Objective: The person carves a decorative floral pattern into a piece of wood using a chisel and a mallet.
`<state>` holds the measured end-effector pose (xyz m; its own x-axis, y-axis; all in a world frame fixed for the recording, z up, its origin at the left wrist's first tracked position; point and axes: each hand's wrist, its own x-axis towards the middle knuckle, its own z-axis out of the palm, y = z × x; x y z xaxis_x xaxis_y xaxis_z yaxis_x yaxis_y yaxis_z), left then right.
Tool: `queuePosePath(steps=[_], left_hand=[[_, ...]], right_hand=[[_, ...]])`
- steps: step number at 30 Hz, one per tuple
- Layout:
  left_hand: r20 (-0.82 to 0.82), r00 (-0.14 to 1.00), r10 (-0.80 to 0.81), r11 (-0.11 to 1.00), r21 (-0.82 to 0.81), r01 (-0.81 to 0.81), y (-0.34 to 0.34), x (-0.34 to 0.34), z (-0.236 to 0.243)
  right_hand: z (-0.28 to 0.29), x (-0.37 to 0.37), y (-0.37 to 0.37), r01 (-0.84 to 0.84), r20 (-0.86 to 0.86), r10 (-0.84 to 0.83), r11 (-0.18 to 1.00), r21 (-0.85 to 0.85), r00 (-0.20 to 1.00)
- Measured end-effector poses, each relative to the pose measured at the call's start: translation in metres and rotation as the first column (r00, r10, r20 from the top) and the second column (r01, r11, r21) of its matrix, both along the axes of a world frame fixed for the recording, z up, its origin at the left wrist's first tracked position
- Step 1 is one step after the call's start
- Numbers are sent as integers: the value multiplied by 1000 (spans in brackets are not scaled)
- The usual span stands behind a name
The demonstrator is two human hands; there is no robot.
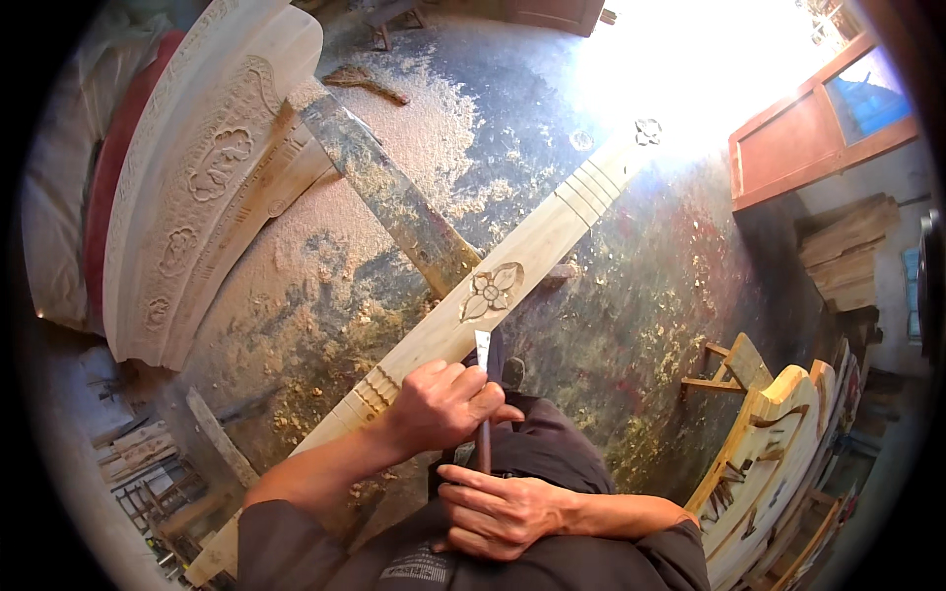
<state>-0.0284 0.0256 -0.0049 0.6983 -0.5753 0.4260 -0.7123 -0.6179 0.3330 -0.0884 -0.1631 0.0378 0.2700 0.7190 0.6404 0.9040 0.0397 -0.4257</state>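
Note:
My left hand (443, 402) is closed round a chisel (483, 448) with a brown wooden handle, just below its bright flat blade. My right hand (503, 514) is curled at the lower end of the handle, close to my body. Its fingertips press against the handle, though the grip is partly hidden. The blade points away from me, near a carved four-petal flower (490, 293) on a long pale wooden board (537, 241). Whether the tip touches the wood I cannot tell. Grooves cross the board on both sides of the flower, and another small flower is at its far end.
A worn beam (389, 192) runs under the board. Large carved panels (212, 163) lean at the left. At the right stands a pale bench (759, 463) with several tools on it, beside a small wooden stool (734, 364). Shavings and sawdust (296, 256) cover parts of the floor.

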Motion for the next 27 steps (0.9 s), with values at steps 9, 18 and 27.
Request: queuePosePath(steps=[9,18,27], left_hand=[[-6,998,58,995,83,-57,15,-7,-4],[-12,998,55,994,91,-54,16,-8,-6],[-37,998,52,996,71,-49,13,-5,-6]], right_hand=[[-20,-7,33,-41,-54,41,999,9,998],[-17,-5,37,-53,-53,53,999,-2,997],[-15,-1,32,-58,-84,56,998,-20,995]])
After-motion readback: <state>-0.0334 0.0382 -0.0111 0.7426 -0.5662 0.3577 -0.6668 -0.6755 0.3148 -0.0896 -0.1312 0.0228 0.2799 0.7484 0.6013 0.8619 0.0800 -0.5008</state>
